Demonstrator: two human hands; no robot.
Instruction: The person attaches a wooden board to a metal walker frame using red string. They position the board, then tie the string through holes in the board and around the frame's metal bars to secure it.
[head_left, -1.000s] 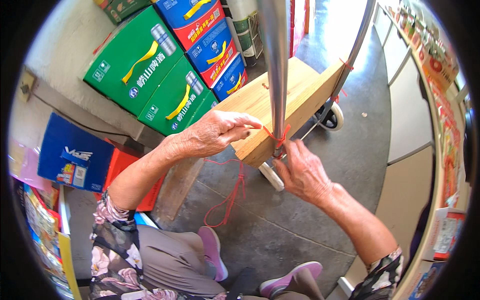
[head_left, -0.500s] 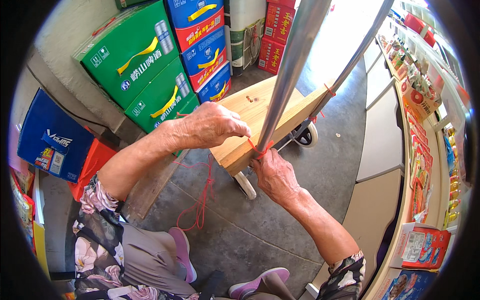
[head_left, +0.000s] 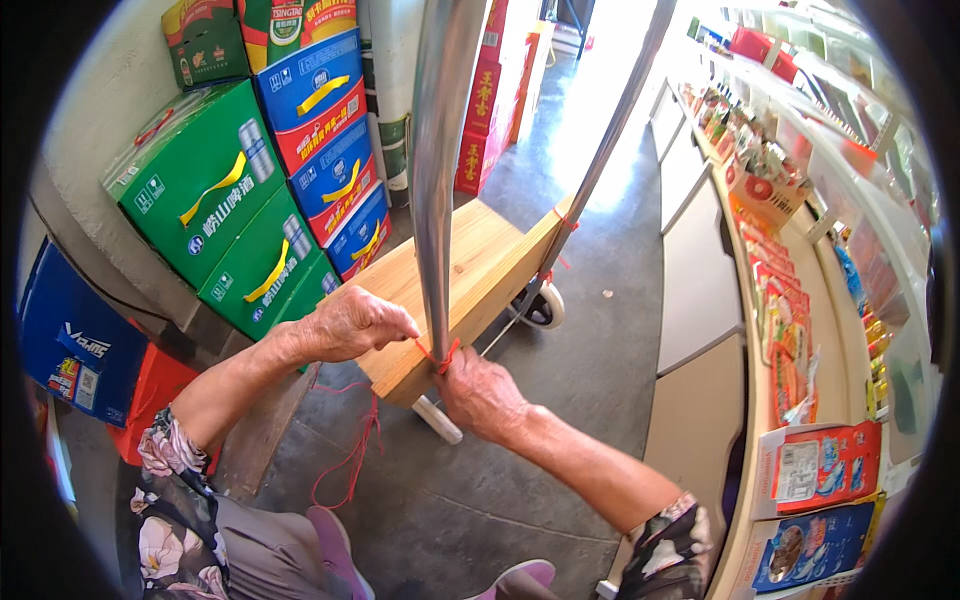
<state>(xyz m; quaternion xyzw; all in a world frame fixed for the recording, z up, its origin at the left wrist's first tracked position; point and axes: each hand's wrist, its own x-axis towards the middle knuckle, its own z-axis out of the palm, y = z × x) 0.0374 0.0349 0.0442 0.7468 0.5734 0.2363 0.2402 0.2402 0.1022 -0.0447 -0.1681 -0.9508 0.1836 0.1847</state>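
A wooden board on wheels carries upright metal poles, the nearer one a shiny metal pole. Red cord loops round the foot of this pole at the board's edge. My left hand is closed in a pinch on the cord, left of the pole and over the board's near end. Closed at the pole's foot, just right of the knot, is my right hand; its fingertips are partly hidden against the cord. A second metal pole is tied at the far end with similar cord.
Green cartons and blue cartons are stacked left, beside a blue box. Loose red cord hangs to the floor. A white wheel sits under the board. Shelves with packets line the right.
The view has turned, so the board, poles and hands sit further left and lower. Both hands keep their places at the pole's foot, the left still pinching the cord.
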